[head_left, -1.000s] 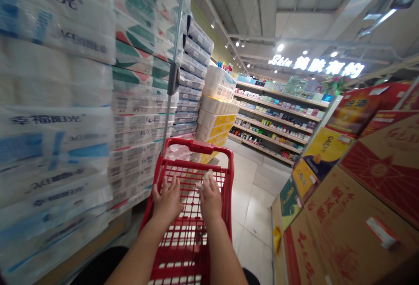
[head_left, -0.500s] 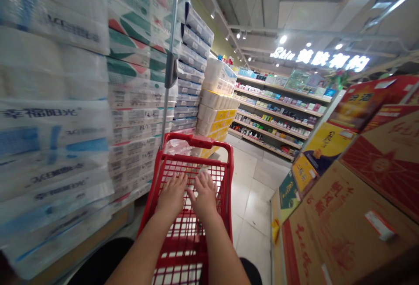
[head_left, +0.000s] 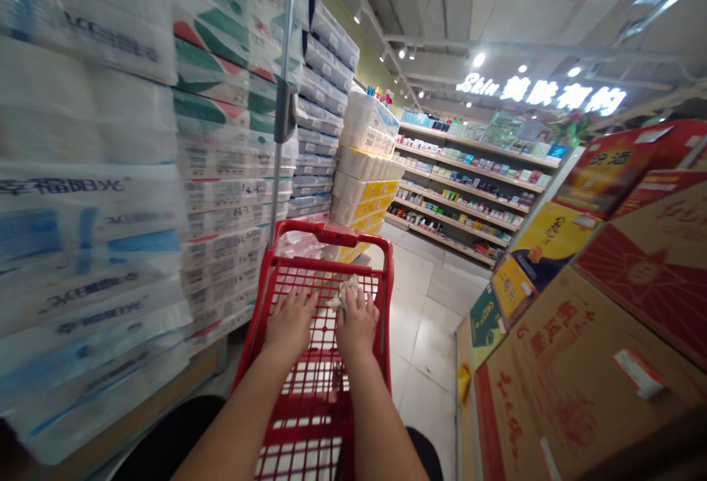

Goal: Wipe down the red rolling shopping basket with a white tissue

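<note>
The left grip point(head_left: 290, 326) is lying spread on the mesh of a red plastic shopping cart point(head_left: 331, 234), while the right grip point(head_left: 356, 326) is touching a crumpled white paper tissue point(head_left: 343, 293) on that mesh; whether it is pinching the tissue, I cannot tell.

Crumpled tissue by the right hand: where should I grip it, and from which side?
Pinch the raised top of the crumpled tissue, coming from above and slightly ahead of the right hand. The loose folds stand up past the fingertips, so they probably give the easiest hold. Its underside sits down against the cart mesh, which leaves little room to get beneath it.
</note>
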